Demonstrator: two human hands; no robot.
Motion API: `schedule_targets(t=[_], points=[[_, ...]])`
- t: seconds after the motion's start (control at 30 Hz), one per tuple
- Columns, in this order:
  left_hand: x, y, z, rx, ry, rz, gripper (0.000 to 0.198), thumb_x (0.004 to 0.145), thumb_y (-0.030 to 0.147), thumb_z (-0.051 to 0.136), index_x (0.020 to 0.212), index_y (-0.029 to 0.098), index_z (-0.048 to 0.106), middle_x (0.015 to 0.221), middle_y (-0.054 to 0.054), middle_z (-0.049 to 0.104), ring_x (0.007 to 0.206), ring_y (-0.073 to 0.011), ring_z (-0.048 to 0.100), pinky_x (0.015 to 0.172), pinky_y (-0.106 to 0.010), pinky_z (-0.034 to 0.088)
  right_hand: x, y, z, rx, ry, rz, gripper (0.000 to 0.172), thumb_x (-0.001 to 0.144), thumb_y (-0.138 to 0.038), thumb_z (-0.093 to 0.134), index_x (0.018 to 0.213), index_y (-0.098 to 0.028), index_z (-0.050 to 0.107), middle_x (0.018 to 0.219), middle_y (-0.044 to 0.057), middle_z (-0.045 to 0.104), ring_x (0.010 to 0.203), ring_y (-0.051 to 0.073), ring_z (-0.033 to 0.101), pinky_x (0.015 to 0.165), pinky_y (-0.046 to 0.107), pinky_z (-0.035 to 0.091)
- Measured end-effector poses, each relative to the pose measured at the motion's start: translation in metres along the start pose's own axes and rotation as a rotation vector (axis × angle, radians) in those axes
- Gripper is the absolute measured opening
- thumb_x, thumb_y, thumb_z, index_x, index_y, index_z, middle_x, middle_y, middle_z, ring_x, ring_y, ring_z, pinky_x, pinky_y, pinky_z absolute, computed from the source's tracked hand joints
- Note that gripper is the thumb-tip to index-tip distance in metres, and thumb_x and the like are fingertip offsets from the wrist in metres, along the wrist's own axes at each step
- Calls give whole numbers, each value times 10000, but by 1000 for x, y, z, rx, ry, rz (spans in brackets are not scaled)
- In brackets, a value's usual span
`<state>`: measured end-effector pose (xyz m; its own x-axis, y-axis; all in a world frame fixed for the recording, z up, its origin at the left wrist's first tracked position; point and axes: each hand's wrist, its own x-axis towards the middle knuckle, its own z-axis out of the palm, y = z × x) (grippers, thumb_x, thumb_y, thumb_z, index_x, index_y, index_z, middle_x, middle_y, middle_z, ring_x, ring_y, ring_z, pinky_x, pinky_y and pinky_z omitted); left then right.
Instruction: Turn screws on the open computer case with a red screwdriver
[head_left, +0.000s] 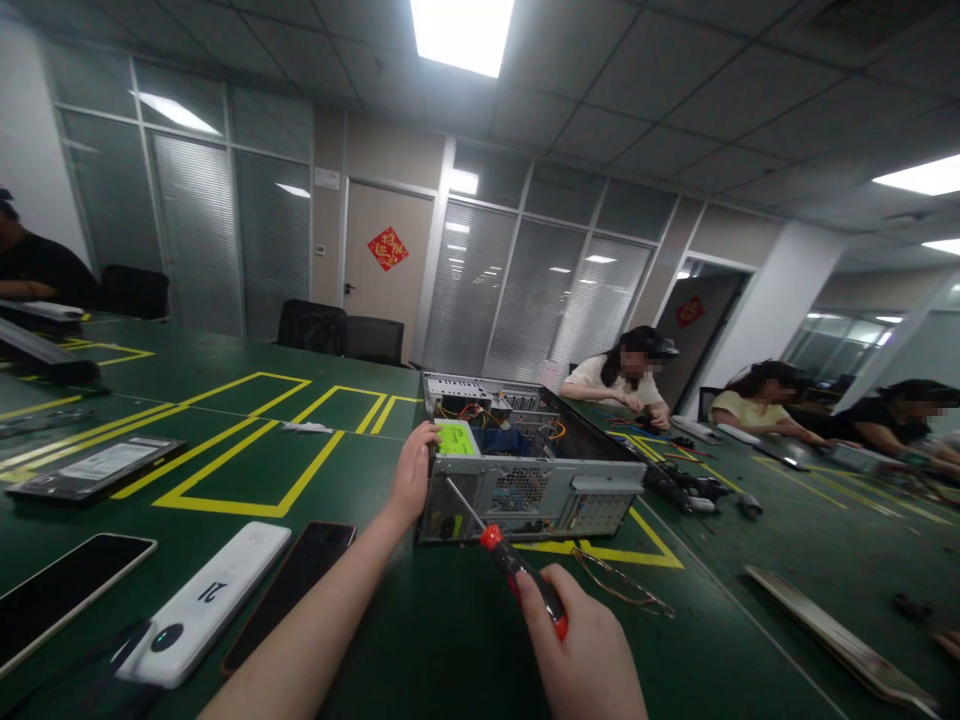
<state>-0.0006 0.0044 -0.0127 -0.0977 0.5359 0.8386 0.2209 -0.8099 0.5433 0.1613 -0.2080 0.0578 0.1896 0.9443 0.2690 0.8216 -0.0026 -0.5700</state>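
The work looks to be at an early-to-middle stage. The computer case (525, 480) lies on its side on the green table (450, 650) with its side cover already off. Coloured wiring and the power supply (456, 438), marked by a green label, are in place inside, so nothing appears to have been taken out yet.

The left hand (412, 470) braces the case, with its fingers (429, 436) hooked over the upper rear corner just beside the power supply. The right hand (585, 650) is nearer the camera, its fingers closed around the red-and-black handle of a screwdriver (504, 552). The shaft runs forward and to the left from those fingers, and its tip meets the rear panel just below the left hand. The screw there is too small to make out, so I cannot tell whether it is loosened or tight.

To the left of the left forearm lie a white power bank (217, 590) and a dark phone (296, 585). A pair of spectacles (622, 590) lies to the right of the screwdriver. Other people work further along the table on the right.
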Motion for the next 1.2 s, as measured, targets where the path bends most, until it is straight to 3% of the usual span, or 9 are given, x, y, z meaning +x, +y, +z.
schedule_targets(t=[0.2, 0.37, 0.5, 0.6, 0.7, 0.8, 0.9, 1.03, 1.2], points=[[-1, -2, 0, 8, 8, -7, 385, 961, 395, 228, 972, 194, 557, 1169, -93, 595, 1232, -203, 475, 1072, -431, 354, -5, 1, 15, 97, 183, -263, 157, 775, -274, 532, 921, -218, 545, 933, 71, 597, 759, 193, 629, 643, 297, 499], [-1, -3, 1, 12, 10, 7, 385, 963, 387, 223, 972, 189, 553, 1164, -100, 595, 1228, -204, 478, 1071, -447, 355, -8, 2, 20, 53, 211, -304, 163, 830, -290, 473, 937, -225, 578, 924, 65, 601, 742, 191, 632, 657, 304, 499], [0, -2, 2, 12, 9, 10, 384, 964, 379, 220, 980, 189, 553, 1164, -100, 596, 1236, -204, 472, 1068, -449, 360, -1, 7, 13, 54, 96, -130, 330, 885, -397, 399, 1092, -207, 573, 932, 97, 683, 826, 241, 659, 679, 334, 488], [0, -2, 2, 13, 10, 6, 383, 963, 383, 224, 977, 190, 554, 1164, -99, 596, 1232, -206, 476, 1067, -449, 361, 3, 11, 16, 230, -49, 4, 355, 869, -457, 431, 1089, -202, 543, 722, 43, 671, 683, 212, 638, 588, 302, 451], [0, -1, 1, 6, 9, 7, 387, 961, 393, 224, 971, 193, 555, 1156, -99, 598, 1226, -207, 479, 1065, -447, 362, 4, 12, 27, 658, -312, 176, 370, 778, -487, 587, 1009, -218, 479, 564, -55, 580, 397, 94, 440, 407, 207, 309], [0, -2, 0, 0, 4, -2, 386, 960, 397, 222, 971, 197, 552, 1155, -98, 594, 1235, -207, 471, 1071, -445, 352, 3, 11, 36, 1228, -652, 395, 354, 768, -490, 609, 916, -194, 484, 596, -54, 590, 309, 6, 232, 337, 153, 180], [0, -2, -1, -6, -3, -6, 383, 960, 393, 220, 970, 197, 548, 1169, -97, 586, 1241, -208, 463, 1079, -445, 341, 2, 8, 41, 1637, -861, 657, 317, 803, -434, 601, 829, -122, 549, 629, -22, 579, 353, -25, 279, 340, 92, 176], [-1, -2, 0, -9, 7, -13, 378, 959, 390, 224, 962, 196, 548, 1161, -95, 589, 1233, -210, 468, 1075, -445, 347, 4, 8, 48, 1793, -952, 848, 329, 853, -395, 551, 984, -94, 578, 704, 24, 587, 500, 40, 470, 360, 79, 262], [-1, -1, 0, -4, 5, -4, 394, 958, 404, 218, 966, 196, 552, 1159, -101, 593, 1223, -212, 481, 1067, -447, 357, 6, 16, 52, 1959, -858, 851, 382, 872, -463, 506, 851, -87, 576, 566, -51, 451, 368, -15, 297, 315, 66, 160]])
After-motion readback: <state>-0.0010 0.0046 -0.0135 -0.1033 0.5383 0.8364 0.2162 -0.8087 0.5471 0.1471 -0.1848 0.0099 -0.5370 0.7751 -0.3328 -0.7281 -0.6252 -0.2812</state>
